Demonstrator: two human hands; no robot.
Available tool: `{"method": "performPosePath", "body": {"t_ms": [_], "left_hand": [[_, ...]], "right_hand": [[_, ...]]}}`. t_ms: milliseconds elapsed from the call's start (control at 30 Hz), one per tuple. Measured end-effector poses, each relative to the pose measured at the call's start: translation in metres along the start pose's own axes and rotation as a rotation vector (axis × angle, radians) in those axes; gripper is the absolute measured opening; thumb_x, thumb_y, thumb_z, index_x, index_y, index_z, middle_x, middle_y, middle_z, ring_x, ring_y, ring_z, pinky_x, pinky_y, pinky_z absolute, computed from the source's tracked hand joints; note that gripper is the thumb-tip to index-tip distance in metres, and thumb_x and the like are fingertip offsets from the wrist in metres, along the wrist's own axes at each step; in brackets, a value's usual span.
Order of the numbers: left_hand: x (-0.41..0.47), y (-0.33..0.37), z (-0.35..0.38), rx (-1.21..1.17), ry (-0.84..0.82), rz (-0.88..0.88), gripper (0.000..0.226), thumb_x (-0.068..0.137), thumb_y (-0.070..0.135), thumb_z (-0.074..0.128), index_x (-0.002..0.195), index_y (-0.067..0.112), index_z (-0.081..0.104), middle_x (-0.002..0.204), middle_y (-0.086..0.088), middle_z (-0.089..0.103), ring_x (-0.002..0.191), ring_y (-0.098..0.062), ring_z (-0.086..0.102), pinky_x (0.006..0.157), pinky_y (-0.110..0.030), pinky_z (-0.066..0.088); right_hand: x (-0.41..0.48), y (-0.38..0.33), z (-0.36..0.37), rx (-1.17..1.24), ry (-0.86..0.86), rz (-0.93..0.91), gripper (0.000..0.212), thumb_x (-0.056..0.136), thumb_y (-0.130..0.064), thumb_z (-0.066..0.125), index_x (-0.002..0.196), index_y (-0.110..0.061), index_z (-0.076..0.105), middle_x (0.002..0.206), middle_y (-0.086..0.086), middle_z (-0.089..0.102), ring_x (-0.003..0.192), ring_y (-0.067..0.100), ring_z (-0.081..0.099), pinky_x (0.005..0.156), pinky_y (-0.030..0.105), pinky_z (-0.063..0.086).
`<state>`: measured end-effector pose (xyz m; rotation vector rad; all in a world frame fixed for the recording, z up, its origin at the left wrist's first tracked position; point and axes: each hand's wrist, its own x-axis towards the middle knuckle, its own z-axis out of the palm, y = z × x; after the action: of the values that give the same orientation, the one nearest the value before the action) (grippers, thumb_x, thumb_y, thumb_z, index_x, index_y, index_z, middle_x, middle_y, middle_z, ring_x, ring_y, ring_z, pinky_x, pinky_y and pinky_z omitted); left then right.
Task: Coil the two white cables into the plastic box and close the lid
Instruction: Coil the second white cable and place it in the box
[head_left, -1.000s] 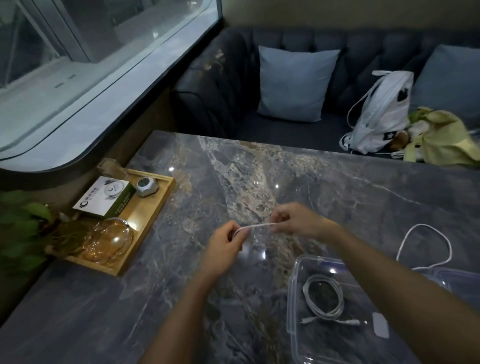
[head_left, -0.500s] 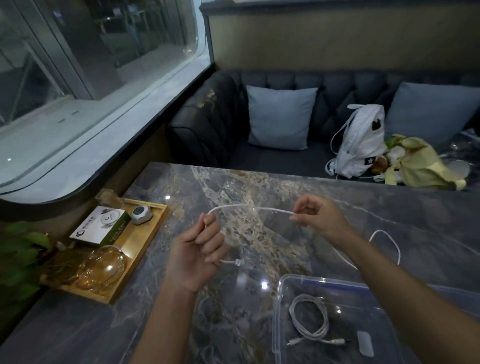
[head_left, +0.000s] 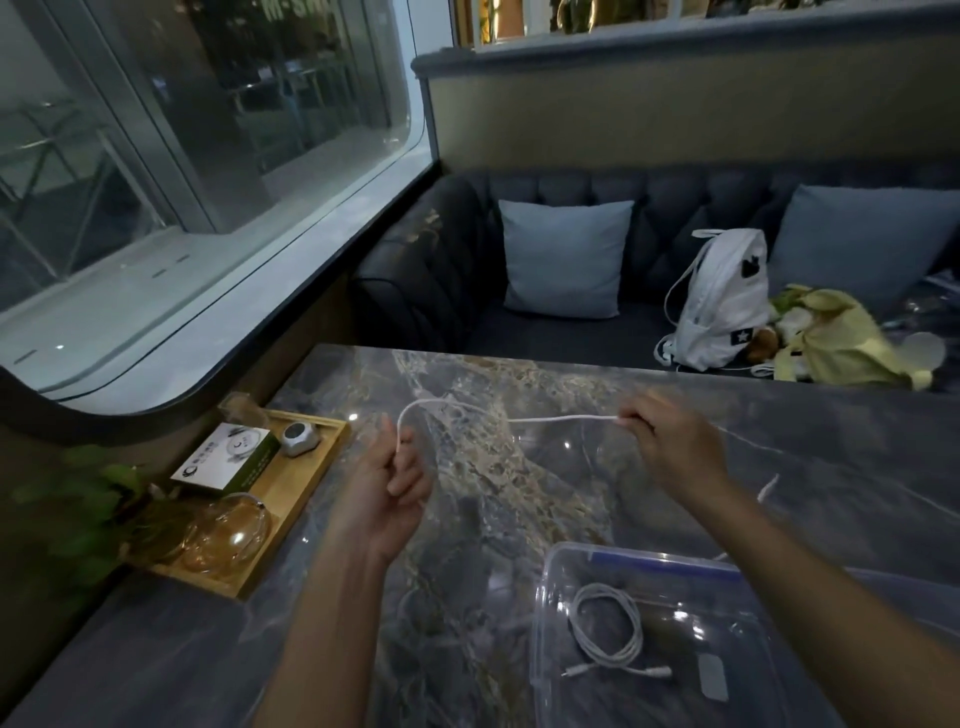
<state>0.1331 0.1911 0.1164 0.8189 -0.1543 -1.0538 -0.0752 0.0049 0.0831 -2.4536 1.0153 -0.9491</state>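
- Centre-left: the left hand (head_left: 387, 493) curls its fingers round a white cable (head_left: 561, 418).
- Centre-right: the right hand (head_left: 670, 447) pinches that cable, stretched between both hands.
- Lower right: the plastic box (head_left: 540, 623) holds a coiled cable (head_left: 608, 629).

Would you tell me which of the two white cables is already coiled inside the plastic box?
The coiled cable lying on the floor of the plastic box; the other cable is stretched above the table, held by the left hand and right hand.

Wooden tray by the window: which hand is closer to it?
Left. The left hand is just beside the wooden tray, off its right edge; the right hand is farther off to the right.
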Motion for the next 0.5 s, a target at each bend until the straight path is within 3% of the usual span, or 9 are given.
{"method": "performPosePath", "body": {"t_ms": [100, 233, 333, 500], "left_hand": [[-0.003, -0.002, 0.000, 0.009, 0.096, -0.079, 0.051, 0.096, 0.031, 0.039, 0.046, 0.021, 0.038, 0.030, 0.007, 0.028, 0.022, -0.005, 0.022, 0.026, -0.015, 0.013], [-0.003, -0.004, 0.007, -0.276, 0.165, -0.058, 0.057, 0.094, 0.022, 0.036, 0.037, 0.020, 0.031, 0.028, 0.004, 0.025, 0.022, -0.009, 0.019, 0.030, -0.018, 0.009], [-0.001, -0.005, 0.011, -0.458, 0.165, 0.000, 0.053, 0.095, 0.021, 0.035, 0.042, 0.019, 0.031, 0.030, 0.003, 0.026, 0.024, -0.010, 0.020, 0.029, -0.019, 0.014], [-0.005, -0.013, 0.012, -0.309, 0.025, 0.008, 0.031, 0.094, 0.021, 0.034, 0.065, 0.017, 0.046, 0.047, 0.009, 0.035, 0.035, -0.005, 0.027, 0.040, -0.018, 0.022]], "right_hand": [[-0.004, 0.006, -0.007, -0.051, -0.022, 0.057, 0.008, 0.084, -0.012, 0.060, 0.080, -0.007, 0.063, 0.080, 0.011, 0.066, 0.072, 0.031, 0.059, 0.063, 0.043, 0.048], [-0.009, 0.003, -0.010, -0.055, -0.116, 0.026, 0.009, 0.085, -0.013, 0.060, 0.077, -0.009, 0.061, 0.078, 0.009, 0.064, 0.072, 0.028, 0.058, 0.066, 0.045, 0.048], [-0.014, 0.001, -0.011, -0.051, -0.136, 0.023, 0.009, 0.085, -0.015, 0.060, 0.077, -0.011, 0.061, 0.078, 0.008, 0.065, 0.071, 0.029, 0.059, 0.065, 0.046, 0.049], [-0.016, 0.004, -0.024, -0.225, -0.150, -0.067, 0.005, 0.080, -0.007, 0.062, 0.076, -0.010, 0.063, 0.076, 0.011, 0.066, 0.066, 0.031, 0.061, 0.059, 0.041, 0.052]]}}
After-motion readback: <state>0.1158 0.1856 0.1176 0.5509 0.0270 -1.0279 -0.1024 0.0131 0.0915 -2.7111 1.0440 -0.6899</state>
